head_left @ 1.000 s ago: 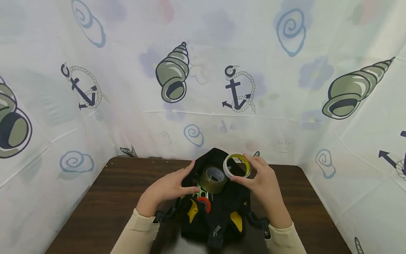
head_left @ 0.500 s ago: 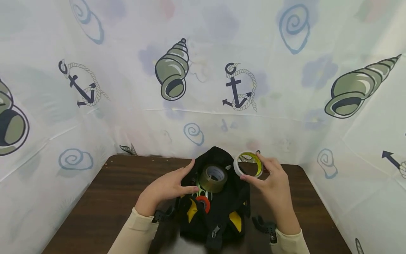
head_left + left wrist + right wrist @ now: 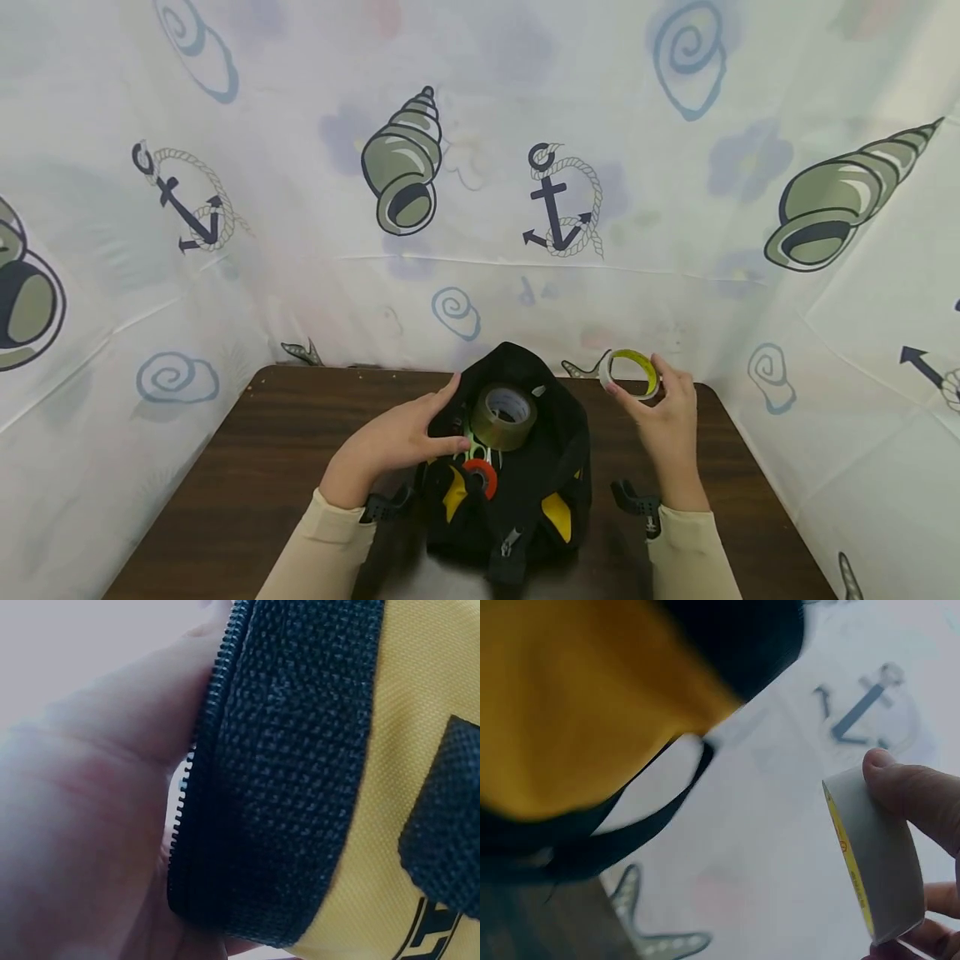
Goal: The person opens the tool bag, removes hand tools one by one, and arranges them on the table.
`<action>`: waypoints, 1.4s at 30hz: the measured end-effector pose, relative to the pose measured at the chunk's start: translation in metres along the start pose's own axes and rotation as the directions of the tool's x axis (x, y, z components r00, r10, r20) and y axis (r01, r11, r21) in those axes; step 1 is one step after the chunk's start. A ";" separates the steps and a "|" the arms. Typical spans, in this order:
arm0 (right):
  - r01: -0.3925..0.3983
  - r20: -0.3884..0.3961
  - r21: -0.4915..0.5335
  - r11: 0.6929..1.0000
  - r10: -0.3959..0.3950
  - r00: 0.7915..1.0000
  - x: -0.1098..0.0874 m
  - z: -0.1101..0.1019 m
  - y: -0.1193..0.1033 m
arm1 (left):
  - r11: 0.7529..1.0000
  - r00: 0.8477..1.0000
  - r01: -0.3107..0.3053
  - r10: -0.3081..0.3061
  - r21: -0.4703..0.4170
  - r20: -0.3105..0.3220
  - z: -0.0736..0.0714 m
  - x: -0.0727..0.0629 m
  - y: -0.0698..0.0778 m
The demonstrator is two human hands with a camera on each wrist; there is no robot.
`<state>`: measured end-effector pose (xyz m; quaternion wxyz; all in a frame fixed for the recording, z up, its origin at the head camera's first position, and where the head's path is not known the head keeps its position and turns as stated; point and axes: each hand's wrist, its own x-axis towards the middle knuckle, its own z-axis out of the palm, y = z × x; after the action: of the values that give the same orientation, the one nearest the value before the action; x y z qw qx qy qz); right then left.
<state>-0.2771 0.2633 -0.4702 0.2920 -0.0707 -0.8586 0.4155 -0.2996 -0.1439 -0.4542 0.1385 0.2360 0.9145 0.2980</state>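
A black and yellow tool bag (image 3: pixel 510 533) stands unzipped in the middle of the table. My left hand (image 3: pixel 393 437) grips its left side, the thumb over the opening. In the left wrist view the bag's zipper edge (image 3: pixel 217 750) runs between thumb and fingers. Inside the bag sit a roll of brown packing tape (image 3: pixel 504 425), a roll of red tape (image 3: pixel 483 479) and something with light green handles (image 3: pixel 474 450). Off to the right of the bag, my right hand (image 3: pixel 667 421) pinches a roll of white tape (image 3: pixel 606 371) with a yellow core, raised near the table's far edge.
The dark wooden table (image 3: pixel 277 467) reaches back to a white cloth (image 3: pixel 480 183) printed with shells and anchors, which also hangs at both sides. A zipper pull (image 3: pixel 512 542) lies on the bag's front. Black bands (image 3: pixel 641 504) sit at both wrists.
My right hand has carried the white tape roll from over the bag's opening out to the right, clear of the bag. My left hand has stayed at the bag's left side.
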 end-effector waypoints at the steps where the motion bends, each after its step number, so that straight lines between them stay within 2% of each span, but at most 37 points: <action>1: -0.010 0.006 0.008 1.000 0.010 1.000 0.001 0.003 0.005 | 1.000 1.000 -0.001 0.001 -0.003 0.001 -0.001 0.000 0.000; 14: -0.081 -0.036 0.043 0.996 0.082 0.996 0.004 0.027 0.061 | 1.000 1.000 -0.013 0.013 -0.021 0.004 -0.002 0.000 0.002; 20: -0.083 -0.038 0.036 0.996 0.085 0.996 0.002 0.042 0.085 | 1.000 1.000 -0.005 0.005 -0.010 0.008 -0.001 0.001 0.002; 27: -0.095 -0.053 0.074 0.993 0.099 0.994 -0.005 0.058 0.108 | 1.000 1.000 -0.008 0.009 -0.018 0.003 -0.001 0.000 0.001; 34: -0.146 -0.002 0.091 0.985 0.147 0.989 -0.012 0.069 0.131 | 1.000 1.000 -0.006 0.007 -0.020 0.011 0.001 0.001 0.000; 42: -0.167 0.057 0.053 0.985 0.164 0.985 -0.009 0.074 0.136 | 1.000 1.000 -0.014 0.015 -0.027 0.009 0.000 0.002 -0.002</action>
<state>-0.3278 0.2984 -0.6125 0.2360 -0.1224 -0.8449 0.4643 -0.3015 -0.1444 -0.4556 0.1438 0.2421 0.9080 0.3103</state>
